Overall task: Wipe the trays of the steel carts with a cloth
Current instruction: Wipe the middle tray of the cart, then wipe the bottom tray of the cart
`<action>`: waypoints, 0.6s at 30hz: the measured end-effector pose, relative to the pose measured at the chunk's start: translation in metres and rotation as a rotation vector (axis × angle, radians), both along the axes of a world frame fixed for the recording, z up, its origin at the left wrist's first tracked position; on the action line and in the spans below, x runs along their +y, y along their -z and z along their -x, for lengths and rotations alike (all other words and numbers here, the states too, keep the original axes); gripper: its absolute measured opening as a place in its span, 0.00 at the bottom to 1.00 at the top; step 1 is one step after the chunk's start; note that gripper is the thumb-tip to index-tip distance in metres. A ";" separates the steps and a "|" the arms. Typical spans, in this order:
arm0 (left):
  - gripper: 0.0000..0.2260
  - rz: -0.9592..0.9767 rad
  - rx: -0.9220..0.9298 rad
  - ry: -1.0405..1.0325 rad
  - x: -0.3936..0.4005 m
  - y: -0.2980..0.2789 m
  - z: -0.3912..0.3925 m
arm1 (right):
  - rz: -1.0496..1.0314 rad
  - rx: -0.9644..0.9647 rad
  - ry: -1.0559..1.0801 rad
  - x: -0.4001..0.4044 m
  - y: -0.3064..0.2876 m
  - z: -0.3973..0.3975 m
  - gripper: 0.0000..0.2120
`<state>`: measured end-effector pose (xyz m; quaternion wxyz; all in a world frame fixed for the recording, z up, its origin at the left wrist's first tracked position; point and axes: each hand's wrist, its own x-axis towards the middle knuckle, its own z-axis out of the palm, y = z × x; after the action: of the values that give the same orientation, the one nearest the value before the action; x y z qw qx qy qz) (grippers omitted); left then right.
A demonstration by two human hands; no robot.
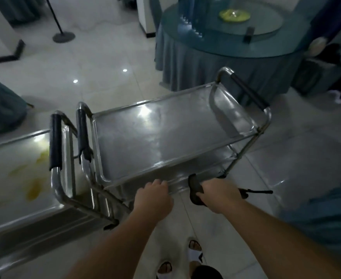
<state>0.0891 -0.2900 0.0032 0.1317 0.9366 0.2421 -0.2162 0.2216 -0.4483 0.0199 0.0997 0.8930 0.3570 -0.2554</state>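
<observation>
The left hand (154, 196) rests at the near edge of a steel cart (265, 125), its fingers curled over the rim of the top tray (155, 137). Just beside it, the right hand (219, 193) is closed around a dark cloth (194, 190), which bunches out of the fist toward the left hand and hangs just below the same tray edge; whether the cloth touches the metal cannot be told. A thin dark strip sticks out from the far side of the right hand.

Ahead of both hands the top tray stretches away, bare and shiny with light reflections. A lower tray (209, 158) shows beneath it, just beyond the right hand. Black-gripped handles stand at the cart's two ends.

Out past the left hand stands a second steel cart (56, 184), its handle close beside the first cart's handle. Its tray (10, 168) carries yellowish smears.

Well beyond the hands is a round bench (216, 51) with a blue skirt and a glass turntable bearing a yellow-green dish (234, 15). Below the forearms, the person's sandalled feet stand on the pale tiled floor (85, 63).
</observation>
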 end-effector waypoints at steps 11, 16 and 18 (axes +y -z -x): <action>0.23 -0.034 -0.068 0.287 -0.102 -0.032 -0.091 | -0.089 -0.057 0.385 -0.145 -0.040 -0.039 0.19; 0.21 -0.050 -0.049 0.448 -0.204 -0.042 -0.177 | -0.115 -0.046 0.548 -0.257 -0.039 -0.091 0.18; 0.18 -0.045 -0.050 0.515 -0.256 -0.047 -0.210 | -0.120 -0.052 0.586 -0.312 -0.041 -0.110 0.19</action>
<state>0.2987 -0.5455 0.0501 0.0573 0.9752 -0.0031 -0.2139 0.3312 -0.7599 0.0605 -0.0220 0.9684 0.0959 -0.2291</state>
